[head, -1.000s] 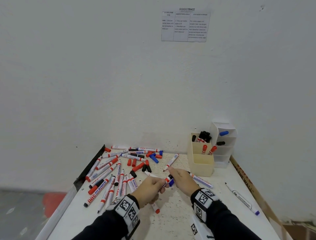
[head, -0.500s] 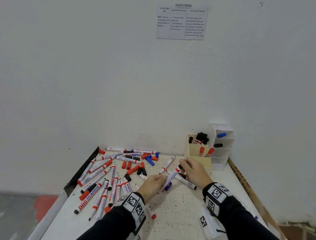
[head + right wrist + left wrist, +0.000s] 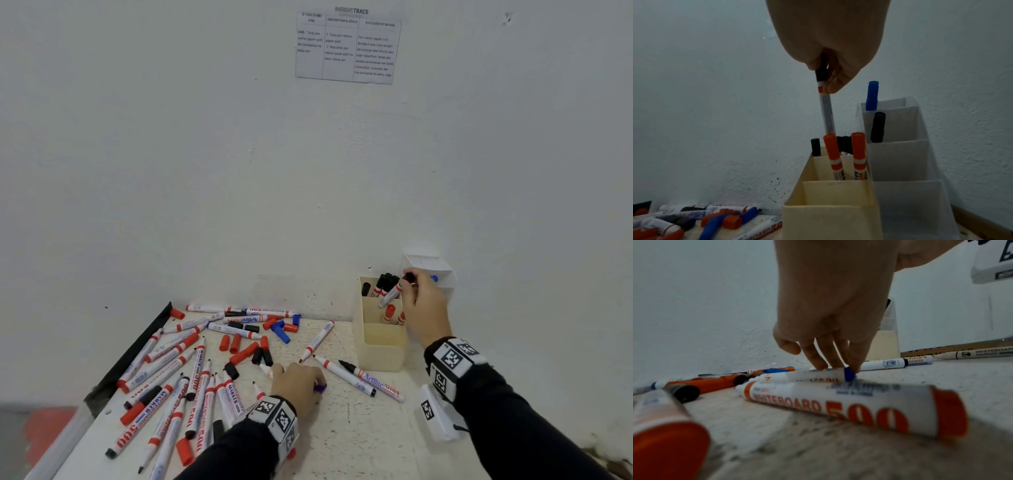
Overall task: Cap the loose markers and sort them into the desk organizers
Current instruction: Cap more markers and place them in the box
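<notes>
Two desk organizers against the wall at the table's point(image 3: 376, 445) far right: a cream organizer point(image 3: 830, 216) with stepped compartments and, touching its right side, a translucent white tiered organizer point(image 3: 906, 203). In the cream one's middle compartment, two red-capped markers point(image 3: 833, 155) standing upright; in its rear compartment, a cluster of black-capped markers point(image 3: 385, 282), exact number hard to tell. In the white one, one blue-capped marker point(image 3: 872, 95) in the top tier and one black-capped marker point(image 3: 878, 127) in the tier below.

Right hand point(image 3: 424, 308) raised over the cream organizer, thumb and fingers pinching a capped black marker point(image 3: 825, 104) by its cap end, barrel hanging nearly upright with its lower end down among the markers in the rear compartment.

Left hand point(image 3: 296, 387) low on the tabletop, fingers curled down onto a blue-ended marker point(image 3: 812, 376) lying flat, fingertips point(image 3: 851, 365) touching its blue end; whether gripped or merely touched, cannot tell.

Left of that hand, a loose scatter of well over a dozen whiteboard markers point(image 3: 202, 380), mostly red-banded, plus separate red caps point(image 3: 234, 342), black caps point(image 3: 262, 356) and blue caps point(image 3: 281, 332). Between the hands, two uncapped markers point(image 3: 346, 375) lying crossed.
</notes>
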Tool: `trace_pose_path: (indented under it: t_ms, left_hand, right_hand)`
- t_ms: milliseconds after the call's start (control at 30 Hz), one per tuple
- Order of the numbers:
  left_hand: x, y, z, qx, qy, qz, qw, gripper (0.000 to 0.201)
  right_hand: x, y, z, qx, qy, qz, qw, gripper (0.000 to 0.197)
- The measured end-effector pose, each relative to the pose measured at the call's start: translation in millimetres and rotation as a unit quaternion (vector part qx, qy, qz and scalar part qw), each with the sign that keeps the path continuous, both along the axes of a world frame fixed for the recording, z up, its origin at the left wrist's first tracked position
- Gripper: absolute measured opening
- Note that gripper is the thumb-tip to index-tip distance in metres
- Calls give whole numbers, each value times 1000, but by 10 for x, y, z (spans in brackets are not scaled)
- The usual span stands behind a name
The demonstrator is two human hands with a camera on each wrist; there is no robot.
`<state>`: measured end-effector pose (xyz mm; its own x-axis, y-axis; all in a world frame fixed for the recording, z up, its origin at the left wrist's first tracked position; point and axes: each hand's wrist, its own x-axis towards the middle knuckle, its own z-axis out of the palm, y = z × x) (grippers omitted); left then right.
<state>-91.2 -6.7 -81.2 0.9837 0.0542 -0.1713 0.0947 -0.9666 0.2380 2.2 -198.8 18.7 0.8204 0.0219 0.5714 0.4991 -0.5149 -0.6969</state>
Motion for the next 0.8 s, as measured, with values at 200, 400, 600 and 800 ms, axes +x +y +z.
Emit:
trace_pose_path:
  t_ms: [200, 400, 600, 800]
  left_hand:
    - [8, 61, -33, -108, -5, 23, 994, 45]
    - [-17, 147, 12, -241, -74, 87, 964, 24]
    - [-77, 175, 103, -335, -118, 136, 925, 31]
    - [-131, 247, 100, -369, -124, 163, 907, 28]
  right_hand:
    - [58, 41, -99, -52, 16, 6, 999, 26]
    - [76, 98, -114, -18, -40, -13, 999, 19]
    - [196, 270, -35, -2, -46, -13, 999, 19]
    - [368, 357, -148, -347, 143, -74, 924, 41]
